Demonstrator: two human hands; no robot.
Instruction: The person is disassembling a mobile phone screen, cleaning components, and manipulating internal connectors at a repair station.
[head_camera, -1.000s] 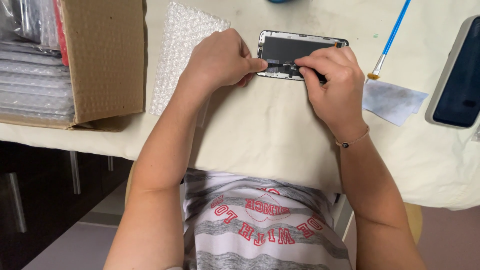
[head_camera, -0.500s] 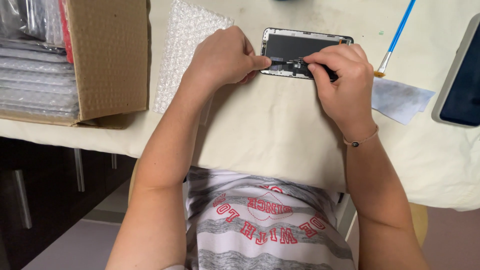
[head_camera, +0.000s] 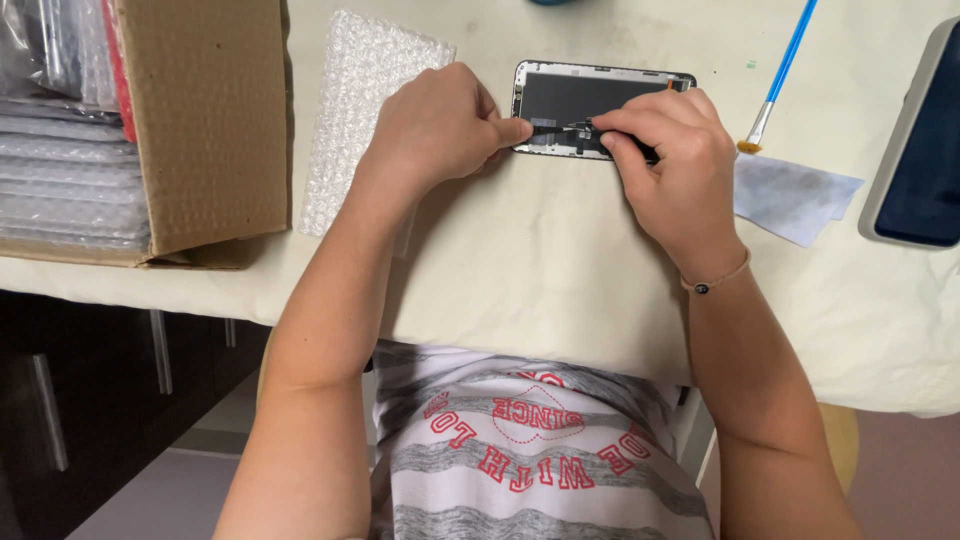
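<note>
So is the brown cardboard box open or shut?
Open: the brown cardboard box has its top uncovered, and stacked bubble-wrap packets show inside.

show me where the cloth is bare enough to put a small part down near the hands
Bare cloth lies between the forearms, below the phone panel. Crowded: left hand by the bubble wrap, right hand near the brush and paper wipe.

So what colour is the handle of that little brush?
Blue, on the brush right of the hands, head view.

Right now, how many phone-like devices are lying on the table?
2: an opened phone screen assembly under both hands at the top centre, and a dark device at the right edge, partly cut off. Others may be out of frame.
</note>
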